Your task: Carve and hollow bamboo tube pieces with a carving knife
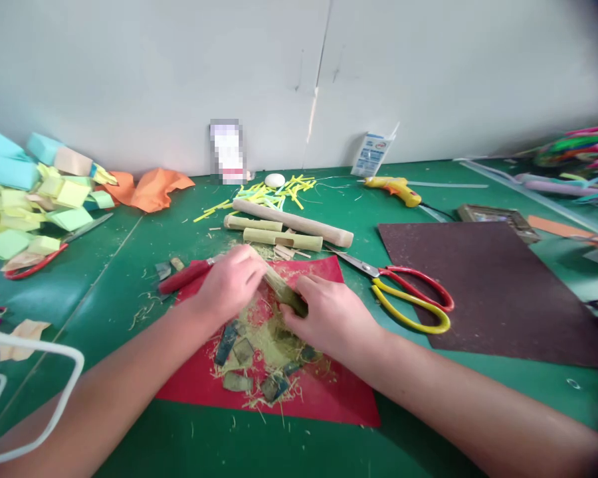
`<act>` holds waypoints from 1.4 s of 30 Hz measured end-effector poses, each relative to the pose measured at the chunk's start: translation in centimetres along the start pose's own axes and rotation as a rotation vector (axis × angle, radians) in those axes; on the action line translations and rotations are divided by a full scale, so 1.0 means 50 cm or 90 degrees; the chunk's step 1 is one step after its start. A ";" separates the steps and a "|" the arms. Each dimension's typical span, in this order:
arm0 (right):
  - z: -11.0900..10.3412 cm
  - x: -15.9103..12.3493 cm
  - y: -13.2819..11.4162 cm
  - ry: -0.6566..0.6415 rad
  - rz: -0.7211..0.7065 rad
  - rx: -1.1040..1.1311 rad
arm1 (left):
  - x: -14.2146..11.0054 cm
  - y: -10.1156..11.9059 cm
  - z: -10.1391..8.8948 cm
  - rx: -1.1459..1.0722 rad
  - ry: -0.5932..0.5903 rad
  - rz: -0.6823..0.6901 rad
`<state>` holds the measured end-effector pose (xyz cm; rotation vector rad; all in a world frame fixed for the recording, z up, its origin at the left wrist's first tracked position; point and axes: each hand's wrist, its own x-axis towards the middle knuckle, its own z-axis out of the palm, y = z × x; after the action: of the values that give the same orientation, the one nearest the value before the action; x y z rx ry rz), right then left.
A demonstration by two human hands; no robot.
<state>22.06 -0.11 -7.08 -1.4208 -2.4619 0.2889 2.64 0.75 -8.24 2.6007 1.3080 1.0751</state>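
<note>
A pale greenish bamboo stick (279, 287) slants between my hands above a red sheet (179, 375). My left hand (235, 277) is closed around its far end, and the fingertips are partly hidden. Around the near end, the fingers of my right hand (323, 312) are wrapped. Shavings and yellowish dust (259, 332) lie below, with several small dark flat pieces (226, 344) among them. A tool's red handle (187, 275) rests just left of my left hand; its other end is hidden behind that hand.
Behind my hands lie cut bamboo pieces (283, 239) and a longer bamboo stick (299, 224). Scissors (403, 285) with red and yellow handles sit right, partly over a dark brown sheet (493, 292). A yellow glue gun (393, 190) is farther back. Folded papers (40, 199) crowd the left.
</note>
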 end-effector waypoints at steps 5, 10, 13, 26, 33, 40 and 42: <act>0.002 -0.001 -0.002 0.007 -0.003 0.004 | -0.002 0.009 -0.003 -0.031 -0.041 0.016; 0.002 -0.001 -0.003 0.001 0.005 0.008 | -0.005 0.012 0.000 -0.012 -0.035 0.011; 0.002 -0.001 -0.003 -0.003 0.005 0.010 | -0.006 0.010 0.001 -0.035 -0.066 0.027; -0.006 0.002 -0.005 -0.018 0.019 0.003 | -0.008 -0.002 -0.001 0.010 0.025 0.011; -0.003 -0.002 -0.003 -0.012 0.013 -0.008 | -0.006 0.006 0.003 -0.016 0.005 0.027; 0.006 -0.004 -0.001 0.009 0.004 -0.010 | -0.003 0.013 0.005 -0.040 -0.029 0.024; 0.005 -0.004 -0.001 0.004 0.009 -0.009 | -0.003 0.013 0.005 -0.025 -0.009 0.017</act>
<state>22.04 -0.31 -7.34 -1.4426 -2.4541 0.2698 3.19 0.29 -8.31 2.5992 1.2397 1.0739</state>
